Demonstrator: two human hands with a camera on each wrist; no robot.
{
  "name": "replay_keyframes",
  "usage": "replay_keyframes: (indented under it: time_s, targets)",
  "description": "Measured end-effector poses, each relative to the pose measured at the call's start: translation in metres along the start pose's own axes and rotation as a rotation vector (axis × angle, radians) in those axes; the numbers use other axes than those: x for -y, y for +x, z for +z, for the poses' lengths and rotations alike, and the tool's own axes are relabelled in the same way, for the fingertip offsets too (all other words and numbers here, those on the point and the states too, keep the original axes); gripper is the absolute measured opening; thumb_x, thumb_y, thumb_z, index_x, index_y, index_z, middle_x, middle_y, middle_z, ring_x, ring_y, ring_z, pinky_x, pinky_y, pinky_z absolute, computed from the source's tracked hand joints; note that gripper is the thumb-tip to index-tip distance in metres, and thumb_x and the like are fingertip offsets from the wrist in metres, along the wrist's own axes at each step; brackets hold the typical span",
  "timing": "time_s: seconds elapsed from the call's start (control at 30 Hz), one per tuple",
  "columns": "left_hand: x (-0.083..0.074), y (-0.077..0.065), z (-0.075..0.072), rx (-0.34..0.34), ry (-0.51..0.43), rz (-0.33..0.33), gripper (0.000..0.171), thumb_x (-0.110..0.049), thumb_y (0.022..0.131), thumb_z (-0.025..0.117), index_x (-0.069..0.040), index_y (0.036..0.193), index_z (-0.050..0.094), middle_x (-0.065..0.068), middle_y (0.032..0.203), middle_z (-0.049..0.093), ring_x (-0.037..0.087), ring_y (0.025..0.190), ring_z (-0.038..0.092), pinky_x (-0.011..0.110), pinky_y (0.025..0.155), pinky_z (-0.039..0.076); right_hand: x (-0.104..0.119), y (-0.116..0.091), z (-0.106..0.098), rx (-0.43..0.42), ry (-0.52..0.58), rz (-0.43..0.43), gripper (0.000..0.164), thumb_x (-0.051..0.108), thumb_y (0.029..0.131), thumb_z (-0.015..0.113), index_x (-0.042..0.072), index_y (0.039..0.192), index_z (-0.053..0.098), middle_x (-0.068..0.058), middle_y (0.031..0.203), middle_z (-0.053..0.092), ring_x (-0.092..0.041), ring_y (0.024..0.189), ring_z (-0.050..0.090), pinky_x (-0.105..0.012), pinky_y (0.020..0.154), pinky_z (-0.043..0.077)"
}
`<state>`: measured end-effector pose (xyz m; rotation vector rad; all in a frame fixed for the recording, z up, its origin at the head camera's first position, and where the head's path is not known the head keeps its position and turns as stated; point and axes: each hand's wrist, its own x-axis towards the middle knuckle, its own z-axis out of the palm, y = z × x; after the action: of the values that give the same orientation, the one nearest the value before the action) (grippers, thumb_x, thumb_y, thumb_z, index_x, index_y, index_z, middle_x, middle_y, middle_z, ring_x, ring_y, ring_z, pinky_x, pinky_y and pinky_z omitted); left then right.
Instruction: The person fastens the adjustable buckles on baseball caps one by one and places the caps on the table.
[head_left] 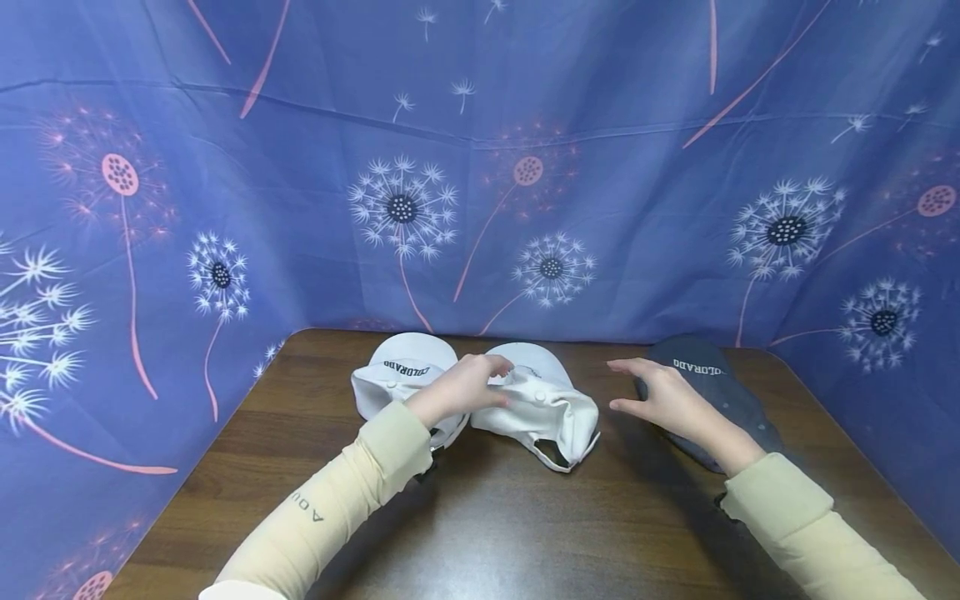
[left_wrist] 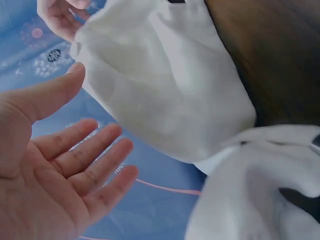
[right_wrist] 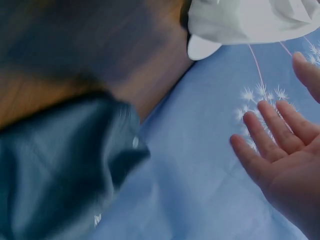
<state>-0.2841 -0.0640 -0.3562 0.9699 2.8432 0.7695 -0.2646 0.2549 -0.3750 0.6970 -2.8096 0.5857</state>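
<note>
"Gripping anything with the left hand (head_left: 465,385) or right hand (head_left: 669,402)?"

"Nothing; spread wide in both, presumably for clearance. Raised at 11 and 2 o'clock from the middle of the table (head_left: 517,533), with palms inward and thumbs nearside."

"And farther out?"

"At 10 and 12, near the left hand: left white cap (head_left: 397,379) and middle white cap (head_left: 536,407). At 2, just beside the right hand: dark cap (head_left: 722,390). Faced roughly toward 12, perhaps laid alike for order."
</note>
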Motion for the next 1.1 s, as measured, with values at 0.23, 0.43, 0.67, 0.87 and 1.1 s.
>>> replay_keyframes:
  time_s: [0.23,0.43,0.67,0.87,1.1]
  targets:
    - [-0.02,-0.003,0.001,-0.02,0.032,0.057,0.06,-0.025,0.078,0.077,-0.004,0.13,0.054,0.007,0.126,0.061,0.022,0.121,0.053,0.032,0.104,0.038,-0.01,-0.016,-0.015,0.106,-0.117,0.039,0.072,0.026,0.075,0.079,-0.004,0.132,0.048,-0.028,0.129,0.051,-0.047,0.12,0.045,-0.061,0.095,0.037]
    - [-0.031,-0.003,0.005,-0.052,0.019,0.108,0.062,-0.023,0.078,0.078,-0.004,0.131,0.053,0.006,0.129,0.059,0.02,0.123,0.051,0.03,0.105,0.037,-0.026,-0.029,-0.016,0.157,-0.207,0.101,0.078,0.024,0.069,0.083,-0.006,0.132,0.047,-0.034,0.128,0.048,-0.053,0.117,0.044,-0.063,0.085,0.042]
    - [-0.042,-0.001,0.015,-0.097,0.021,0.158,0.063,-0.028,0.077,0.078,-0.007,0.131,0.053,0.005,0.129,0.059,0.017,0.123,0.051,0.026,0.104,0.037,-0.045,-0.044,-0.016,0.236,-0.256,0.155,0.082,0.018,0.063,0.086,-0.01,0.13,0.046,-0.039,0.124,0.046,-0.056,0.111,0.045,-0.061,0.073,0.048]
    - [-0.052,0.005,0.026,-0.1,0.005,0.174,0.063,-0.032,0.079,0.075,-0.01,0.133,0.052,0.002,0.131,0.057,0.014,0.125,0.049,0.026,0.106,0.034,-0.057,-0.049,-0.015,0.263,-0.259,0.164,0.082,0.012,0.058,0.088,-0.014,0.125,0.047,-0.04,0.12,0.048,-0.057,0.108,0.047,-0.061,0.078,0.046]
    - [-0.061,0.01,0.037,-0.127,-0.001,0.202,0.06,-0.036,0.08,0.074,-0.015,0.132,0.053,-0.002,0.128,0.059,0.01,0.121,0.052,0.027,0.103,0.037,-0.075,-0.052,-0.01,0.261,-0.286,0.145,0.078,0.01,0.054,0.088,-0.016,0.118,0.051,-0.038,0.113,0.053,-0.053,0.104,0.051,-0.058,0.08,0.047]
